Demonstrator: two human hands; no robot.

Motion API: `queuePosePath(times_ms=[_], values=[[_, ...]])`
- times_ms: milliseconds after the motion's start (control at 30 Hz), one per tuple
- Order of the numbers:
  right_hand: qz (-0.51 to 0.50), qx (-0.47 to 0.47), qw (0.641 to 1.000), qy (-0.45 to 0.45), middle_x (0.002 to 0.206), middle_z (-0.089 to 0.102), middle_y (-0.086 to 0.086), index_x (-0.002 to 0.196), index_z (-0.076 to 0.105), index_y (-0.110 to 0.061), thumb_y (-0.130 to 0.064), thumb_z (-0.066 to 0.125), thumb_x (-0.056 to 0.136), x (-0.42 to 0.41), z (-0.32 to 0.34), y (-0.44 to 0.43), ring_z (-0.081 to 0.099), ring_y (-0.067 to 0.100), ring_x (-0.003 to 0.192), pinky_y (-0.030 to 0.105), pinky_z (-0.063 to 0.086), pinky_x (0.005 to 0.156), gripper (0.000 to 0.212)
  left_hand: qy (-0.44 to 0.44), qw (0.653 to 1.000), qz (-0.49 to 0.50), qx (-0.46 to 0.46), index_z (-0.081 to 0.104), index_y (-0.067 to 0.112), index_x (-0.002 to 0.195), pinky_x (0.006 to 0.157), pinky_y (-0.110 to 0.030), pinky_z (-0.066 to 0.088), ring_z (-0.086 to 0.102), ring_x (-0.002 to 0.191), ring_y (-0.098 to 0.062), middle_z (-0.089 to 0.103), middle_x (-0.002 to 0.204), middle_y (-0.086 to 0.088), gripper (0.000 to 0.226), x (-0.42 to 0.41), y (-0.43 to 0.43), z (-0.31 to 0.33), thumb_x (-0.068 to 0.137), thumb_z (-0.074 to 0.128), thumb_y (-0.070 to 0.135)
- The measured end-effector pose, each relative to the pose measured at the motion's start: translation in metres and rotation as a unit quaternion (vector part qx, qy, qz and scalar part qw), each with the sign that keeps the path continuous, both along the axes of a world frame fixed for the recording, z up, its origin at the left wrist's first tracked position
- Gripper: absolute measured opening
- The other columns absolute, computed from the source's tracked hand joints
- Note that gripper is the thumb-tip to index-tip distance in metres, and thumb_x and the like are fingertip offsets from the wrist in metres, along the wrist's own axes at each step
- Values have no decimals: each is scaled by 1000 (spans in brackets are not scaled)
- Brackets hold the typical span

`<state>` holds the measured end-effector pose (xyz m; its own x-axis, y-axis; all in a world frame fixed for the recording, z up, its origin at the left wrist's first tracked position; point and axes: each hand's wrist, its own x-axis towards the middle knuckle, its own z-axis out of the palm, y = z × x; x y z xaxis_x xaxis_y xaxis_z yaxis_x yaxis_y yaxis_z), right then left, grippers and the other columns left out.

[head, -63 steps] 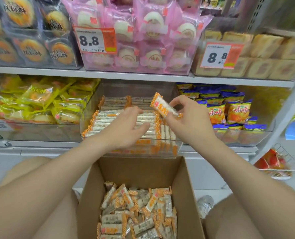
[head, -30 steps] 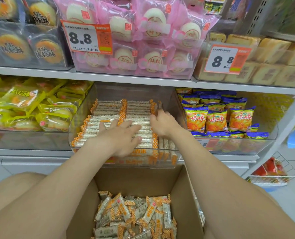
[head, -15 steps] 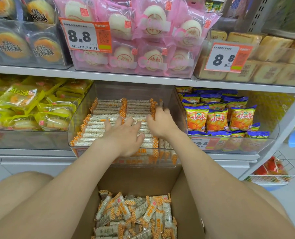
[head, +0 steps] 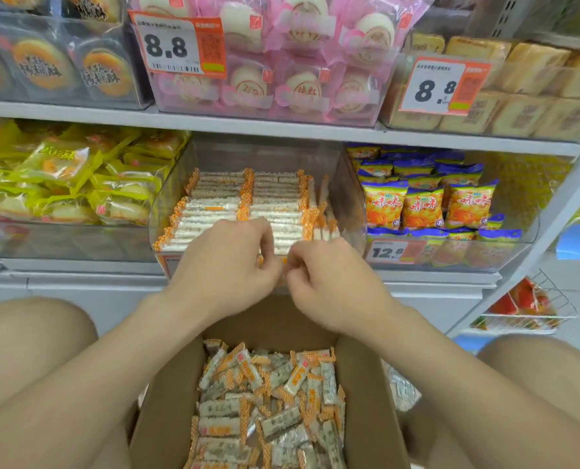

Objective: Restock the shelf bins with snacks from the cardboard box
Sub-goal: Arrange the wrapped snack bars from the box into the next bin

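We had both hands at the front edge of the clear bin [head: 172, 184]: left hand [head: 224, 262] and right hand [head: 329, 282] side by side, almost touching, fingers curled. It was too blurred to tell if either pinched a bar. Inside the bin, orange-and-white snack bars [head: 221, 211] sat in tidy rows. Below the bin, the cardboard box [head: 166, 418] stood open with loose bars [head: 268, 407] heaped inside. Left of the bin: yellow packs [head: 61, 177]. Right: orange-and-blue bags [head: 424, 204], 12.8 tag [head: 388, 252]. Above: pink packs [head: 302, 86], 8.8 tag [head: 177, 45].
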<state>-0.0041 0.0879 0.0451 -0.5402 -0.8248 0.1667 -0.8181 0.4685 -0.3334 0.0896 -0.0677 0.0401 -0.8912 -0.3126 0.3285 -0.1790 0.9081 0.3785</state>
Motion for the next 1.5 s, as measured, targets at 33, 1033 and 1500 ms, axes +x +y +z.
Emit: queuePosePath(times_ms=[33, 1033, 1500], values=[[12, 28, 999, -26, 71, 64, 5, 76, 57, -22, -27, 46, 85, 6, -7, 12, 61, 30, 72, 45, 53, 62, 15, -33, 998, -41, 33, 56, 31, 77, 59, -35, 49, 56, 63, -8, 55, 57, 10, 12, 11, 7, -2, 78, 53, 43], [-74, 383, 861, -325, 139, 52, 20, 154, 35, -18, -15, 58, 100, -17, -368, -11, 58, 43, 120, 51, 55, 94, 59, -367, 930, 18, 29, 32, 23, 156, 91, -44, 50, 47, 133, -36, 20, 162, -5, 93, -16, 23, -336, 79, 63, -21], [-184, 203, 931, -240, 121, 58, 21, 110, 42, -28, -42, 29, 112, 14, -373, -4, 61, 31, 79, 39, 47, 66, 19, -405, 904, 130, 33, 41, 12, 140, 95, -40, 49, 55, 124, -35, 52, 138, -13, 75, 2, -9, -363, 79, 79, -10]])
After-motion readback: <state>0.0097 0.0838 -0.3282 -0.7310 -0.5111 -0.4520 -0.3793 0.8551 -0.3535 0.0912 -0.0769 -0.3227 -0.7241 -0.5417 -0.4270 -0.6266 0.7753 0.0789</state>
